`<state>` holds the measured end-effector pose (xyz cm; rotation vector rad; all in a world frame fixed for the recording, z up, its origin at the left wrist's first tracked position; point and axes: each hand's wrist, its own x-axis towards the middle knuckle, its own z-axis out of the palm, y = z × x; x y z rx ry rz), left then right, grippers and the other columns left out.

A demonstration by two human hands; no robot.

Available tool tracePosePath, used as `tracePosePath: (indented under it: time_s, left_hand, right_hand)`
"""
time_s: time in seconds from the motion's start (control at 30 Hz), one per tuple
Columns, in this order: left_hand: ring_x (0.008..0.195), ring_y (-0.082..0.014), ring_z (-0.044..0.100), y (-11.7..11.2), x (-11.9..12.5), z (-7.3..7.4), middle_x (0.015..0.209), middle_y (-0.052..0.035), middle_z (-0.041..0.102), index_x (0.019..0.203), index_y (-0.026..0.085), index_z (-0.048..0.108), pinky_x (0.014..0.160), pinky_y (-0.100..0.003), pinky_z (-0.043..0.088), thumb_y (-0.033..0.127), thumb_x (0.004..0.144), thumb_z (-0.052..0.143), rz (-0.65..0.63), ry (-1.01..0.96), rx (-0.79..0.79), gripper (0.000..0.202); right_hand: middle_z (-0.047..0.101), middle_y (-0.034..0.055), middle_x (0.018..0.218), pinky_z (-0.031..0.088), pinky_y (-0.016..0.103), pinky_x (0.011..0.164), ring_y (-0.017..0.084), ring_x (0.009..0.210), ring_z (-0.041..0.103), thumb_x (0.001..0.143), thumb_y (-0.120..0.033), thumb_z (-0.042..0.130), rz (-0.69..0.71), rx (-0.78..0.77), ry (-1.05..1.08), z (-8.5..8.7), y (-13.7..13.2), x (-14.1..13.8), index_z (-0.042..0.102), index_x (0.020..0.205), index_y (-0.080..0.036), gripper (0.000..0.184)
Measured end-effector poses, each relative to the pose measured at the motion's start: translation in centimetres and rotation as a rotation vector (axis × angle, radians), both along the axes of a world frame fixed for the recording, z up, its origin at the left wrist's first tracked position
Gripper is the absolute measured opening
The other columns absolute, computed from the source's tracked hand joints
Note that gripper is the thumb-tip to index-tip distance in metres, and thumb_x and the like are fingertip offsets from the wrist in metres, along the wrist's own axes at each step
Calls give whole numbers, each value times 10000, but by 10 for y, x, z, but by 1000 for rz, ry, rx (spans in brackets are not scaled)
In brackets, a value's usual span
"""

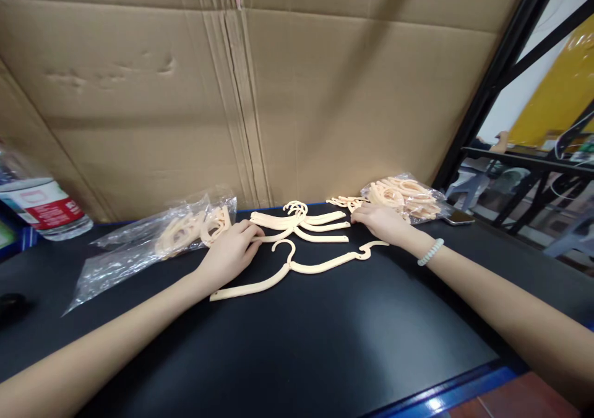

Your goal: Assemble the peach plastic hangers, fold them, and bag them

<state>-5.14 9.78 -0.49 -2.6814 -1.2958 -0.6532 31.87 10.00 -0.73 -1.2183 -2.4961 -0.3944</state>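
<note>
My left hand (231, 251) rests on the black table (325, 344), fingers closed around the left end of a stack of cream plastic hangers (301, 223). One single cream hanger (297, 269) lies flat in front of the stack, between my hands. My right hand (383, 220), with a pale bead bracelet on the wrist, lies palm down with its fingers reaching to loose small hanger parts (343, 203) beside a clear bag of cream hanger parts (408, 196). Its fingertips are partly hidden.
A second clear plastic bag (153, 242) with cream hanger parts lies at the left. A water bottle (39, 204) lies at the far left. A phone (457, 217) sits right of the bag. A cardboard wall (278, 96) closes the back; a black metal rack (501, 65) stands at right.
</note>
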Motion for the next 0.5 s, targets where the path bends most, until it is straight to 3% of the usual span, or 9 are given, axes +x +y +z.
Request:
tracePosePath:
  time_s: [0.27, 0.4, 0.5]
  left_hand:
    - [844, -255, 634, 0, 0, -2, 895, -75, 669, 896, 198, 547, 749, -394, 500, 267, 918, 386, 31, -122, 0, 176]
    - [819, -267, 648, -4, 3, 1, 882, -76, 675, 932, 195, 528, 718, -401, 490, 266, 919, 399, 67, -181, 35, 148]
    - [821, -273, 650, -5, 4, 1, 885, -84, 671, 964, 189, 514, 723, -412, 494, 265, 917, 408, 91, -230, 72, 139]
  right_hand:
    - [700, 98, 874, 483, 365, 740, 252, 861, 627, 872, -72, 428, -30, 169, 174, 6, -5, -1, 676, 929, -185, 279]
    - [703, 90, 928, 504, 368, 749, 226, 844, 656, 897, -103, 402, -111, 284, 372, 9, -7, 0, 642, 975, -191, 266]
    - [689, 62, 838, 532, 347, 683, 193, 719, 671, 904, -145, 421, -153, 270, 695, 15, -12, -5, 622, 992, -191, 225]
